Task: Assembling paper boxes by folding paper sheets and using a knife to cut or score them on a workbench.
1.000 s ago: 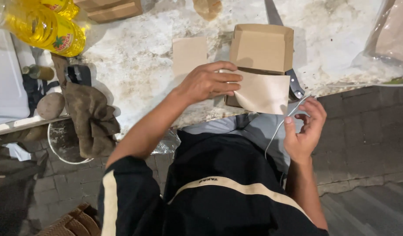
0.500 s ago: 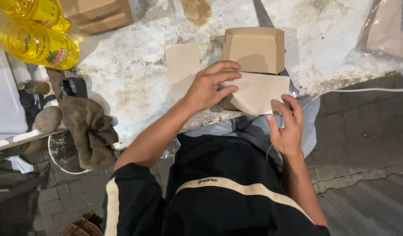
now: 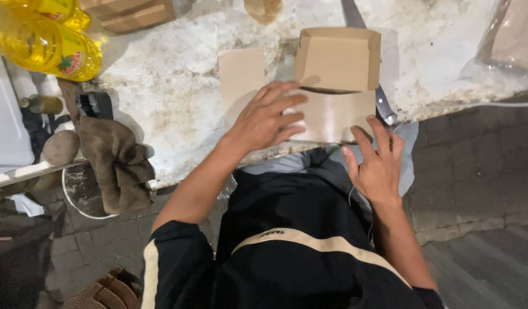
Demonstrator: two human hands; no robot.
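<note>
the cardboard box (image 3: 338, 60) is sitting half-folded near the front edge of the white table (image 3: 161, 97), its open tray part facing up and its front flap (image 3: 333, 117) lying flat toward the person. the left hand (image 3: 267, 117) is pressing down on that flap, palm flat and fingers spread, so its grip is open and clasping nothing. the right hand (image 3: 375, 166) is hanging just below the table edge, fingers loosely spread, touching or nearly touching the flap's lower right corner; its grip is open too, and a thin white cord (image 3: 351, 194) is trailing beside it.

the flap is reaching right to the table edge, so a sideways push from the flat palm is likely to be sliding the box off or creasing it crooked. a knife (image 3: 383, 106) is lying under the box's right side with its handle just beside the right fingers, which could be snagging or nicking them. a loose cardboard piece (image 3: 240, 74) is lying just left of the box.
</note>
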